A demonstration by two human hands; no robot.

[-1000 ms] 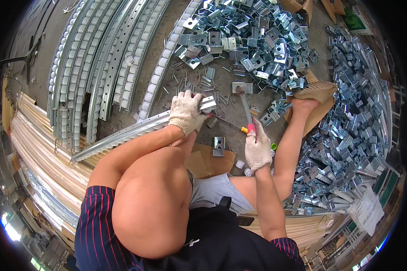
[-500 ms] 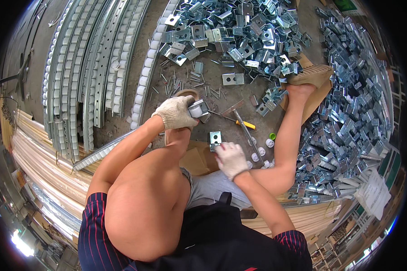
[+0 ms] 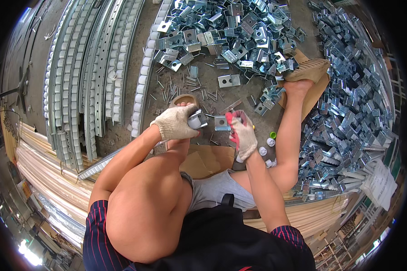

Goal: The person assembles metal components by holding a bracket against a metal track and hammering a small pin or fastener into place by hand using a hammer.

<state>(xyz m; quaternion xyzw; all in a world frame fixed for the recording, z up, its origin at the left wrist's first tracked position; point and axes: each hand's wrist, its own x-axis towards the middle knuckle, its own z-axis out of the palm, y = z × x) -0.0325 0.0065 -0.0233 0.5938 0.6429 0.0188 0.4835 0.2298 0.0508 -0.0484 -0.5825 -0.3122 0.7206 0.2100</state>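
Observation:
My left hand (image 3: 175, 123), in a pale knit glove, is closed around a small U-shaped metal bracket with a white roller (image 3: 195, 122) inside it, above my left foot. My right hand (image 3: 244, 134), in a glove with red fingertips, is closed at the right edge of a flat-faced metal bracket (image 3: 221, 122) with a hole. The bracket's edge lies against those fingertips. Behind the right hand, a hammer head (image 3: 231, 106) shows, its handle hidden. Only a bit of the yellow screwdriver handle (image 3: 253, 127) is visible there.
Loose metal brackets (image 3: 239, 31) form a heap ahead, with a larger heap (image 3: 348, 99) at the right. Metal pins (image 3: 169, 90) lie scattered on the floor. Roller tracks (image 3: 99, 67) lie at the left. White rollers (image 3: 262, 151) and a green ring (image 3: 272, 135) are beside my right leg. Cardboard (image 3: 208, 159) lies below.
My right hand has moved up and a little right. The flat-faced bracket has moved up with it and turned sideways. My left hand still holds the bracket with the white roller.

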